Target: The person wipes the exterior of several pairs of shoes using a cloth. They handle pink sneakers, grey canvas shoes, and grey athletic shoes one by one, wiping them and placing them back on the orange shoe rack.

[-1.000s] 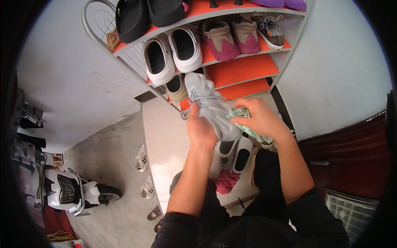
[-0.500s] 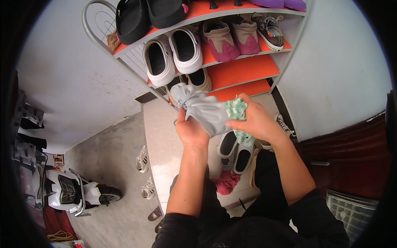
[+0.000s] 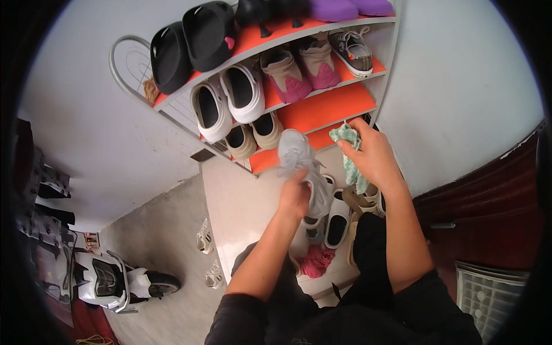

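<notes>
My left hand [image 3: 295,194] is closed on a white lace-up sneaker [image 3: 296,150], held up in front of the shoe rack with its toe pointing away from me. To the right, my right hand [image 3: 371,150] grips a crumpled green-and-white cloth [image 3: 352,158], apart from the sneaker. Below the hands, a pair of white slip-on shoes with dark insides [image 3: 337,225] stands on the pale tiles, partly hidden by the sneaker. A dark pink cloth [image 3: 317,261] lies beside them, close to my legs.
Ahead stands a shoe rack with orange shelves [image 3: 339,106], holding black slippers [image 3: 208,37], white clogs [image 3: 242,95], beige-and-pink shoes [image 3: 286,75] and a dark sneaker [image 3: 352,53]. Sneakers [image 3: 204,237] sit on the concrete at left, near a white scooter [image 3: 106,279]. A wall [image 3: 460,98] rises at right.
The sneaker has turned toe-away and shifted right with my left hand. My right hand has drawn the cloth off it to the right. The view has shifted slightly.
</notes>
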`<action>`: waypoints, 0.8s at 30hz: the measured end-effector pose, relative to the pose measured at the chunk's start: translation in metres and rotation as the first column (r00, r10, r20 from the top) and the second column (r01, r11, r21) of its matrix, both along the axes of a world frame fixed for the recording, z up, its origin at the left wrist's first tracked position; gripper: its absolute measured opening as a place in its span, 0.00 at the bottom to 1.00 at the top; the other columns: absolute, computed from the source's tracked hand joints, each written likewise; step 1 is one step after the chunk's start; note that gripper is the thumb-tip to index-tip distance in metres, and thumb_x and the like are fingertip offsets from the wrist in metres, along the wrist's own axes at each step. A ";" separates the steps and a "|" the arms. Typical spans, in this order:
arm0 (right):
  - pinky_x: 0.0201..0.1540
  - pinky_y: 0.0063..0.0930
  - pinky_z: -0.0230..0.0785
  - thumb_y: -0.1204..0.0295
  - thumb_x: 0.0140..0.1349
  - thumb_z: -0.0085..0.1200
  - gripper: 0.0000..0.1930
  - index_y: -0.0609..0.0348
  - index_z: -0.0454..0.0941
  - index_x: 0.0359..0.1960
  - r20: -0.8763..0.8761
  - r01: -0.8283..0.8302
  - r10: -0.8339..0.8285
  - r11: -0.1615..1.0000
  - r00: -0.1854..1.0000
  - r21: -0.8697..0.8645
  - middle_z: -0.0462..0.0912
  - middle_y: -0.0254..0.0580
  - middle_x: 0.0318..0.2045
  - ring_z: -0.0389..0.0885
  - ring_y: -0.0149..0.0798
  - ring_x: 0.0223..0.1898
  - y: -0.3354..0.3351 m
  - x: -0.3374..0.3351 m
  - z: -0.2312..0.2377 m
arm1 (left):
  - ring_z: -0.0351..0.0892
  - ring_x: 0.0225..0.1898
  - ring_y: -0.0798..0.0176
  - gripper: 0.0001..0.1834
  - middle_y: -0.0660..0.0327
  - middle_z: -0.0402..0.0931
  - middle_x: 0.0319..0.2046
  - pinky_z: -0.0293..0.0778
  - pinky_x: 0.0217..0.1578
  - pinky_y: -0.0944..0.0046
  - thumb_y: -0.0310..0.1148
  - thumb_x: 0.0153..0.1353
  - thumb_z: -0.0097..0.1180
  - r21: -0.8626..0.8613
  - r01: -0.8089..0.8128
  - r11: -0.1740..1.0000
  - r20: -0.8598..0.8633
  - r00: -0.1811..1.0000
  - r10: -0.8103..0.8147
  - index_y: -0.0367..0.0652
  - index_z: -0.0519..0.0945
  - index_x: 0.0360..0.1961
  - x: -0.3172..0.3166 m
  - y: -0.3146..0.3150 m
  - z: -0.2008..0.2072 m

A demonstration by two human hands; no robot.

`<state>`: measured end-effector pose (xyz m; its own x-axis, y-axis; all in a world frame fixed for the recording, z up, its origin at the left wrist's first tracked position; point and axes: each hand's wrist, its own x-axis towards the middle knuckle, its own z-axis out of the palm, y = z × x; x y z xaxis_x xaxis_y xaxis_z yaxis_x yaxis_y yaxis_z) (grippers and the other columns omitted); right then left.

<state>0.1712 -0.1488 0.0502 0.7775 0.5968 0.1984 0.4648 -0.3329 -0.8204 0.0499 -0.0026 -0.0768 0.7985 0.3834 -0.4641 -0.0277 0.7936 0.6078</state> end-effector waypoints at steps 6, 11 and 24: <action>0.34 0.36 0.70 0.66 0.55 0.57 0.15 0.63 0.73 0.39 -0.105 0.145 -0.125 0.968 0.987 0.207 0.81 0.51 0.30 0.81 0.49 0.32 -0.012 0.019 0.009 | 0.75 0.36 0.53 0.14 0.53 0.75 0.37 0.73 0.39 0.53 0.32 0.63 0.44 0.021 0.106 0.994 -0.111 0.988 -0.103 0.38 0.70 0.47 0.082 0.021 0.000; 0.31 0.31 0.70 0.70 0.56 0.56 0.11 0.64 0.72 0.36 -0.212 0.223 -0.153 0.905 0.965 0.362 0.81 0.48 0.27 0.82 0.42 0.29 -0.026 0.034 0.021 | 0.75 0.31 0.54 0.09 0.53 0.76 0.30 0.74 0.33 0.53 0.32 0.61 0.47 0.093 -0.083 0.992 -0.299 0.948 0.108 0.40 0.73 0.39 0.175 0.074 -0.024; 0.31 0.20 0.67 0.70 0.58 0.58 0.14 0.66 0.72 0.40 -0.135 0.252 -0.215 0.867 0.967 0.430 0.77 0.33 0.25 0.71 0.23 0.27 -0.041 0.051 0.027 | 0.74 0.41 0.64 0.16 0.59 0.75 0.39 0.69 0.41 0.66 0.30 0.53 0.55 0.891 0.084 0.446 -0.192 0.960 0.202 0.38 0.76 0.44 0.206 0.154 -0.056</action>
